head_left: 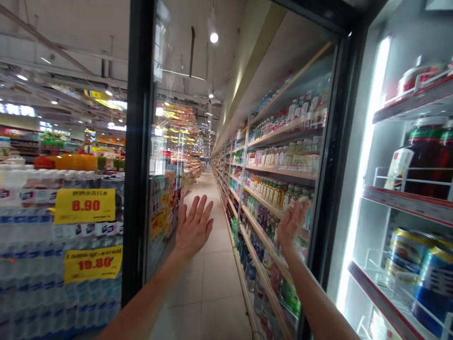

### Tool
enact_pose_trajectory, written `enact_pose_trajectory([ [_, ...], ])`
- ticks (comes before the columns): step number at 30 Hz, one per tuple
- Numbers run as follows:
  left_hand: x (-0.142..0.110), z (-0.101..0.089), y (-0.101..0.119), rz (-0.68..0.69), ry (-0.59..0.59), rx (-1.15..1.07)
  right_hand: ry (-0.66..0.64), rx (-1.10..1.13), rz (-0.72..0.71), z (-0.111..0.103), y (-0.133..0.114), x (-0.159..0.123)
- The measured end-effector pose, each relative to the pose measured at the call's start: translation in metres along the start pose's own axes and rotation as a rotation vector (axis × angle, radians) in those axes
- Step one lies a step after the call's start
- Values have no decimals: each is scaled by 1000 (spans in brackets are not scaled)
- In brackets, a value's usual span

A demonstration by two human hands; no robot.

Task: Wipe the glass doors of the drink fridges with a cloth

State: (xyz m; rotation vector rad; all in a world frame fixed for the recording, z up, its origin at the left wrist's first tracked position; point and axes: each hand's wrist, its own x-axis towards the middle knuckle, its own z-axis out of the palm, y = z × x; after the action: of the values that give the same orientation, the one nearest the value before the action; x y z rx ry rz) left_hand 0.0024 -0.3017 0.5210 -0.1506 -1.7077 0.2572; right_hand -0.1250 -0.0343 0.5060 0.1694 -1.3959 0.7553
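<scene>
My left hand (194,226) is raised before the glass door (177,278), back toward me, with its fingers spread and nothing visible in them. Whether its palm touches the glass I cannot tell. Farther right, my right hand (292,224) is lifted near the door's hinge-side black frame (332,156). Its fingers are smeared by motion, and a pale patch shows at their tips that I cannot make out. The door stands swung out from a lit drinks cooler (380,89). Bottle shelves (279,167) and the aisle floor (212,278) show in the glass.
Inside the cooler at right are dark bottles (424,156) and blue and gold cans (410,255) behind wire rails. Left of the door's outer black edge (136,156), packed water bottles (31,269) are stacked with yellow price signs (85,206). Ceiling lamps (214,37) hang above.
</scene>
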Motion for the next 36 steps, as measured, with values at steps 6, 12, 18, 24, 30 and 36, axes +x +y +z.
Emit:
enact_pose_trajectory([
  [6,-1,3,-2,-4,5,-35,-312,70,-520,0,-32,-28],
  [12,-2,3,-1,-14,-29,-37,-63,-7,13,-4,-13,-13],
  [18,-2,3,-3,-10,-31,-29,-393,138,-567,-1,-58,-49],
  [24,-2,1,-1,-11,-30,-10,-36,8,-1,1,-30,-16],
  [30,-2,2,-4,-5,-32,0,-363,163,-607,2,-80,-52],
  [36,-1,4,-2,-16,-45,1,-158,33,-211,4,-58,-28],
])
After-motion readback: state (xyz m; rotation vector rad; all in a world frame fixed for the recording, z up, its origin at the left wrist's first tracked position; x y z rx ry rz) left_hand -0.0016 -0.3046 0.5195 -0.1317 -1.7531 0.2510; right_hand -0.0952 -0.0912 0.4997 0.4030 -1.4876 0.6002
